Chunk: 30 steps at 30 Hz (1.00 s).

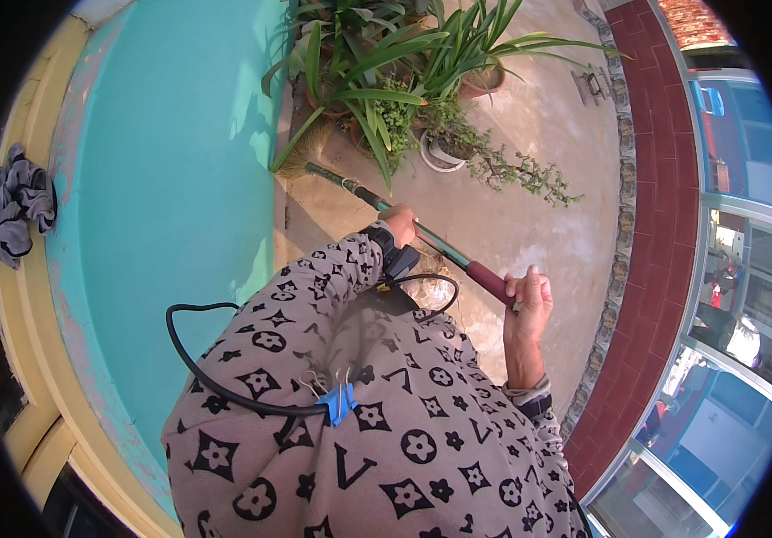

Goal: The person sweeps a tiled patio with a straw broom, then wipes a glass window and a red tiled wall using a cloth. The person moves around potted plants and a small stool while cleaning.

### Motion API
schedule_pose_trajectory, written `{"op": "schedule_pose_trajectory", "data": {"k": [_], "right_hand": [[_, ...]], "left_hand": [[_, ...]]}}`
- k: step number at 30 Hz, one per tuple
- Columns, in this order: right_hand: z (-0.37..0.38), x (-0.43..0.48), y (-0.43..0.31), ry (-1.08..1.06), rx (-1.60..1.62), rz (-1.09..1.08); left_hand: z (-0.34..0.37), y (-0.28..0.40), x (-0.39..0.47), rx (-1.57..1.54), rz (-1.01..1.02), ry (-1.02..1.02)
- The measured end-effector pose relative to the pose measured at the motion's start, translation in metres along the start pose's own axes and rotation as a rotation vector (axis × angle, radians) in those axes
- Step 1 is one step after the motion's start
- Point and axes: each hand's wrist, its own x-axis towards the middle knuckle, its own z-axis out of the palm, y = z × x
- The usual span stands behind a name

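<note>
A long broom handle point(441, 243), green with dark bands and a maroon grip, slants across the picture before me. My left hand point(399, 224) is wrapped around its middle. At the maroon end, my right hand point(530, 297) holds the grip with its thumb pointing up. The straw-coloured bristles point(310, 144) lie at the far end, low beside the wall and partly under long leaves. Behind the bristles stand several potted plants point(386, 87). A trailing succulent point(520, 171) spills from a white pot point(441, 158) to the right of the handle.
The turquoise wall point(184, 168) rises at my left, with a grey cloth point(17, 205) on a yellow ledge point(29, 282). Concrete floor point(540, 228) runs to a stone-edged red tiled strip point(658, 222) beneath glazed windows point(739, 289). A black cable point(214, 390) is clipped to my top.
</note>
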Motion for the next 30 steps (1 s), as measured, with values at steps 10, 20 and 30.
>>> {"op": "schedule_pose_trajectory", "data": {"k": [10, 20, 30], "right_hand": [[-0.043, -0.026, -0.046, 0.049, -0.026, 0.05], [-0.09, -0.019, -0.086, -0.041, 0.022, -0.071], [-0.046, -0.037, -0.018, -0.049, 0.144, -0.02]], "left_hand": [[0.022, -0.067, -0.05, 0.282, -0.014, -0.131], [0.035, -0.05, -0.159, -0.081, -0.113, -0.026], [-0.022, -0.028, -0.028, 1.269, 1.365, -0.345]]}}
